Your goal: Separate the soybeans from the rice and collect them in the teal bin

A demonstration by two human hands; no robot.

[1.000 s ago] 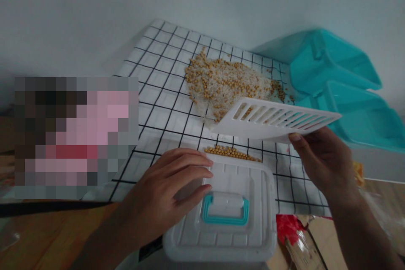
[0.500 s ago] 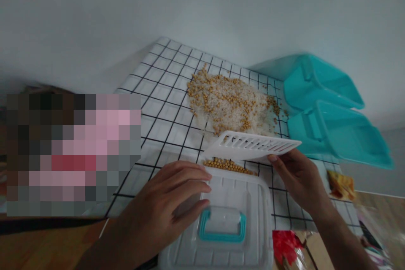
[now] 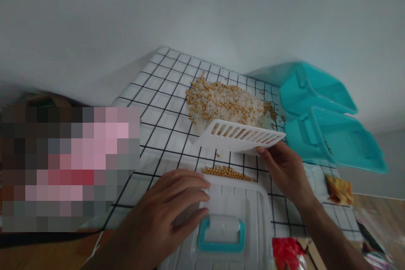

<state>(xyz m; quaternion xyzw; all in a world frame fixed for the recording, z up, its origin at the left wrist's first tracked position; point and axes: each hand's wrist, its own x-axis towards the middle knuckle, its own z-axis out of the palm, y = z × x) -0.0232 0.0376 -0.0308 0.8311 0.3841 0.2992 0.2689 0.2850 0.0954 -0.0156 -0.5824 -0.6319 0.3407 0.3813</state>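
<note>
My right hand (image 3: 283, 168) grips the right end of a white slotted scoop (image 3: 234, 139), thumb on its near face. The scoop is tilted up on its edge, in front of a spread pile of white grains mixed with yellow beans (image 3: 226, 99). A narrow row of yellow beans (image 3: 226, 172) lies nearer, along the far edge of a white lidded box (image 3: 221, 202) with a teal handle (image 3: 221, 247). My left hand (image 3: 177, 202) rests on the lid's left side, fingers stretched out and holding nothing. A single bean (image 3: 218, 155) lies between row and scoop.
Two teal bins (image 3: 316, 88) stand at the right, the nearer one (image 3: 344, 135) with small dark specks inside. A yellow crumpled wrapper (image 3: 340, 190) and a red package (image 3: 287, 253) lie nearer. A checked cloth (image 3: 158, 109) covers the table. At left a pixelated patch hides something.
My right hand and the scoop have moved away from the bean row toward the pile and slightly left. A wider strip of cloth shows between them. My left hand stays on the lid.
</note>
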